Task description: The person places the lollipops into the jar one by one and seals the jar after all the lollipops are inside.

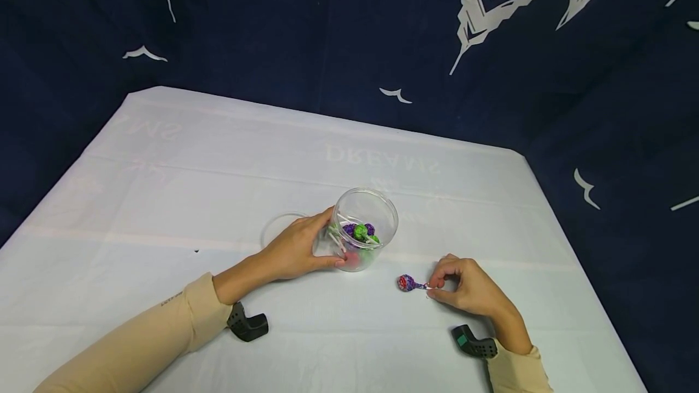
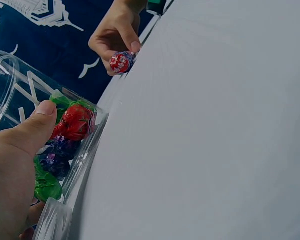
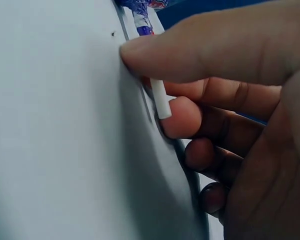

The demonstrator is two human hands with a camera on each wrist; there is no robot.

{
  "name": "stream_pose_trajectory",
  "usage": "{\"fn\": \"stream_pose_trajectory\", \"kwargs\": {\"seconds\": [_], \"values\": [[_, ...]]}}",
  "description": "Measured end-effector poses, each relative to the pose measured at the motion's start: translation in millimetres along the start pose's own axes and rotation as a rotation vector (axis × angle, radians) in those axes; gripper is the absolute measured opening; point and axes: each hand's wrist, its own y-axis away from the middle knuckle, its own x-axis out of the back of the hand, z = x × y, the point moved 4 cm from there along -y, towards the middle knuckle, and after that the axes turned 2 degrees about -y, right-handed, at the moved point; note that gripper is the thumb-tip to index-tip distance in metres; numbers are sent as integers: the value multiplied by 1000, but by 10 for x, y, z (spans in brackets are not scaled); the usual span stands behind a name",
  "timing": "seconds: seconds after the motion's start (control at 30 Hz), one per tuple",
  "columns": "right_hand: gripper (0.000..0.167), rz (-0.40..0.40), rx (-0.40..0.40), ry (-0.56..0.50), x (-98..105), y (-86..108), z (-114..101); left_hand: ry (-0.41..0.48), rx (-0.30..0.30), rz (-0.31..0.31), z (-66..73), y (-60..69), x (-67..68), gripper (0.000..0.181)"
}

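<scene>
Near the middle of the table stands a clear plastic jar (image 1: 357, 202), open at the top. My left hand (image 1: 297, 247) grips its left side, thumb in front and fingers behind. Inside lie several wrapped lollipops with white sticks, among them a green one (image 1: 360, 231) and a red one (image 2: 79, 121). To the right of the jar, my right hand (image 1: 466, 287) pinches the stick of a purple and red wrapped lollipop (image 1: 406, 283) between thumb and fingers, low over the table. The white stick's end (image 3: 161, 102) shows below the thumb in the right wrist view.
A clear round lid (image 1: 264, 232) lies on the white tablecloth (image 1: 164, 199), partly behind the left hand. A small dark speck (image 1: 196, 251) sits at the left. A dark blue patterned cloth (image 1: 284, 29) hangs behind the table.
</scene>
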Motion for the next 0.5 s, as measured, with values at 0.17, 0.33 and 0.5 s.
{"fn": "stream_pose_trajectory", "kwargs": {"seconds": [0.17, 0.33, 0.5], "values": [[36, 1, 7, -7, -22, 47, 177, 8, -4, 0, 5, 5, 8, 99], [35, 5, 22, -31, -23, 64, 234, -1, -9, 5, -2, 4, 2, 99], [34, 14, 44, -87, -16, 58, 211, -2, -22, 10, -1, 1, 2, 97]]}}
